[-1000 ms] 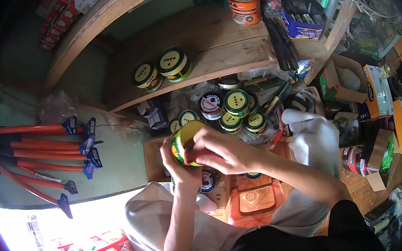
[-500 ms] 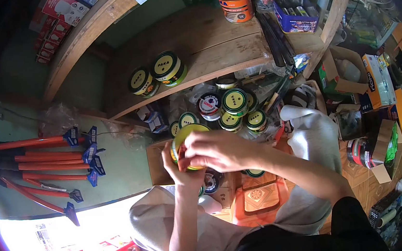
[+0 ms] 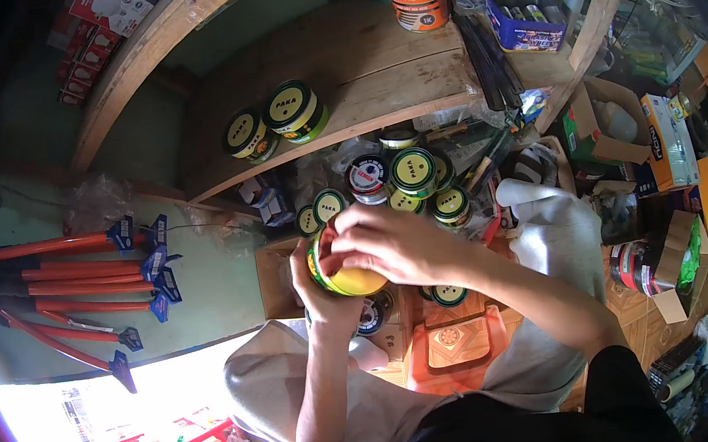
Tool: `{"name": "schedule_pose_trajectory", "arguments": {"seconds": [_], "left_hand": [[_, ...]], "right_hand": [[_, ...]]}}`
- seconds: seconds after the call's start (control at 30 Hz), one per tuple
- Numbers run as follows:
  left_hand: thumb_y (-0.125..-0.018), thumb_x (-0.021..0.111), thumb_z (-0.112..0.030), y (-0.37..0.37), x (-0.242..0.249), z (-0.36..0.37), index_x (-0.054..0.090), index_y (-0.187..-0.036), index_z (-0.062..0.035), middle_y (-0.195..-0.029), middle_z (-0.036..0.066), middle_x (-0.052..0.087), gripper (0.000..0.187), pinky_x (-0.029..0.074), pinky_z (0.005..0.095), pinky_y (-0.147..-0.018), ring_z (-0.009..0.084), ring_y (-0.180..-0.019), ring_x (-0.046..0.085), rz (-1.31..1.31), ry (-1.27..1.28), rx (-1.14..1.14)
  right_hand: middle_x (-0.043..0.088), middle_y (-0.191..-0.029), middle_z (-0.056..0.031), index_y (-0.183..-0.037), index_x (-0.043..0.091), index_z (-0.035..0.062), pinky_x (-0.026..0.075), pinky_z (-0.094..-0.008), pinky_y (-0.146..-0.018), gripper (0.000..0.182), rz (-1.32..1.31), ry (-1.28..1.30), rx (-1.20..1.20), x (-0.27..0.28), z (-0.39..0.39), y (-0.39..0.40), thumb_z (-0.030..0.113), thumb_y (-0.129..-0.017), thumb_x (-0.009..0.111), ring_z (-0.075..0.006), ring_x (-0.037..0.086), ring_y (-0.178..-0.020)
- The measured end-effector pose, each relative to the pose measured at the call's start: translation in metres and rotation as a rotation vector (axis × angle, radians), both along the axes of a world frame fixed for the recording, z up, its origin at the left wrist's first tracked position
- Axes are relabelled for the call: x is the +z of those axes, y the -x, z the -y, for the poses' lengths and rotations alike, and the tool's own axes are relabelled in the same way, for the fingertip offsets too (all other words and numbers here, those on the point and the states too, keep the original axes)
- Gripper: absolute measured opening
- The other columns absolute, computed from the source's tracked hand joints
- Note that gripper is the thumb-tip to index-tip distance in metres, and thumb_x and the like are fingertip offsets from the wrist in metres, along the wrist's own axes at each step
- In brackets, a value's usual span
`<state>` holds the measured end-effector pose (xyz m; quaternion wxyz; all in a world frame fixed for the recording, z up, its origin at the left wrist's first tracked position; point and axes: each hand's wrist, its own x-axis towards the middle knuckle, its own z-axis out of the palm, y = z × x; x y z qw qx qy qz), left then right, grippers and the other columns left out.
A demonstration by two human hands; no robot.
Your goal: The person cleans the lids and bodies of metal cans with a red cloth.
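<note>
My left hand [image 3: 325, 296] is wrapped round a yellow-green tin can [image 3: 356, 282] from its left side, holding it tilted above an open cardboard box. Across the can's top side lies my right hand [image 3: 394, 243], fingers bent and pressed together against it. Something reddish shows by those fingertips, too small to name. Just beyond my hands stand several similar cans with dark lids and pale labels, among them a PAKA can [image 3: 413, 171] and a can with a red and white lid [image 3: 367, 177]. Another dark-lidded can [image 3: 373, 314] is under my left hand.
Two PAKA cans [image 3: 291, 112] and an orange can [image 3: 416, 0] stand on the wooden shelf [image 3: 355, 59]. Orange-handled tools [image 3: 90, 270] hang on the left wall. An orange plastic stool [image 3: 456, 352] is between my knees. Cardboard boxes [image 3: 609, 124] crowd the right side.
The can has turned in my left hand, so more of its yellow end and side shows below my right hand. My right hand has shifted slightly up and right.
</note>
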<state>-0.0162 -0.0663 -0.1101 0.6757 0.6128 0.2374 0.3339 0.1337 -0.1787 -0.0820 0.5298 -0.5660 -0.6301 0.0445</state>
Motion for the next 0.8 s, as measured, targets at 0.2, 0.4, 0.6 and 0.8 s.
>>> {"name": "schedule_pose_trajectory", "arguments": {"seconds": [0.2,0.4,0.6,0.8], "left_hand": [[-0.095,0.040,-0.059,-0.003,0.030,-0.021,0.060,-0.125,-0.0062,-0.119,0.013,0.066,0.064,0.052,0.0416,-0.093,0.0294,-0.107,0.064,0.201,0.911,-0.121],[-0.099,0.037,-0.054,-0.006,0.035,-0.003,0.054,-0.138,-0.0052,-0.134,0.015,0.060,0.065,0.045,0.0459,-0.106,0.0301,-0.122,0.058,0.184,0.965,-0.192],[-0.099,0.041,-0.055,-0.005,0.022,0.004,0.048,-0.145,-0.0072,-0.137,0.011,0.059,0.067,0.046,0.0471,-0.106,0.0297,-0.123,0.058,0.378,1.144,-0.369],[-0.102,0.038,-0.056,-0.010,0.047,-0.001,0.044,-0.149,-0.0073,-0.135,0.009,0.060,0.068,0.045,0.0450,-0.108,0.0272,-0.124,0.059,0.351,0.878,-0.281]], "right_hand": [[0.057,-0.109,-0.0031,-0.109,0.067,0.0114,0.059,-0.0355,-0.081,0.022,0.156,0.087,0.073,-0.002,0.011,-0.007,0.022,-0.091,0.070,-0.0210,0.067,-0.096],[0.059,-0.109,-0.0085,-0.106,0.063,0.0077,0.057,-0.0374,-0.079,0.020,0.141,-0.088,-0.260,-0.003,0.008,-0.032,0.016,-0.090,0.072,-0.0267,0.065,-0.097],[0.062,-0.114,-0.0053,-0.120,0.061,0.0003,0.044,-0.0274,-0.092,0.030,-0.839,-0.091,-0.198,0.003,0.005,-0.031,0.025,-0.103,0.060,-0.0101,0.057,-0.101],[0.062,-0.116,-0.0027,-0.129,0.056,0.0061,0.045,-0.0302,-0.097,0.039,-1.471,-0.005,0.207,0.005,0.009,-0.008,0.036,-0.104,0.057,-0.0118,0.058,-0.108]]}}
